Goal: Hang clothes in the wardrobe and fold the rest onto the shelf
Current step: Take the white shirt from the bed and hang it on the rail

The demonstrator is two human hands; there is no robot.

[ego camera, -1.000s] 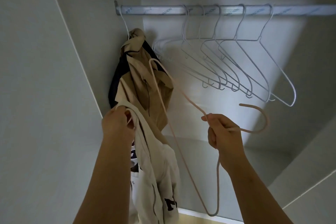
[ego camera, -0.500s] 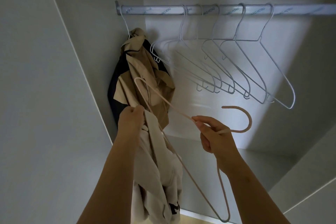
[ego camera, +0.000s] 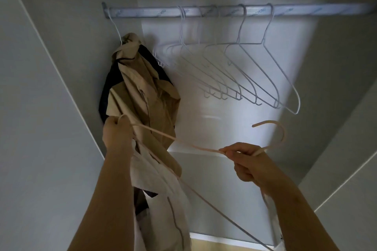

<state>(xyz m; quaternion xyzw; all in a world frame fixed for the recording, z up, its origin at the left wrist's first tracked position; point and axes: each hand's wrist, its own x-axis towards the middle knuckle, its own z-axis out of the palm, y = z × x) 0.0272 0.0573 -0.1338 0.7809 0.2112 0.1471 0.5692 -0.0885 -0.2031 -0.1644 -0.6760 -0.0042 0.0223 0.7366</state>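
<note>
Shirt (ego camera: pixel 157 179): the pale cloth hangs bunched from the left hand (ego camera: pixel 117 132) at about 8 o'clock in the view and trails down along that forearm toward 6 o'clock, inside the open wardrobe (ego camera: pixel 61 57). Half a second ago the pink hanger (ego camera: pixel 175 140) stood steeply, its shoulder loop raised in front of the tan jacket (ego camera: pixel 142 91) above the fist. Now that loop has dropped to the fist, and the upper bar lies much flatter, running from 9 o'clock across to the right hand (ego camera: pixel 248 161) at 4 o'clock. The hook has swung out a little further toward 3 o'clock.

The left hand is raised with its back to the camera, fingers curled tight on the shirt's top edge. The hanger's loop meets those fingers, though it is hard to tell whether they grip it too. The right hand pinches the hanger's neck between thumb and forefinger just below the hook, the other fingers folded under, wrist bent back. The lower bar slants from the shirt down toward 5 o'clock.

At 12 o'clock the rail (ego camera: pixel 204 11) carries a row of white hangers (ego camera: pixel 255 71), and the jacket hangs at its 10 o'clock end.
</note>
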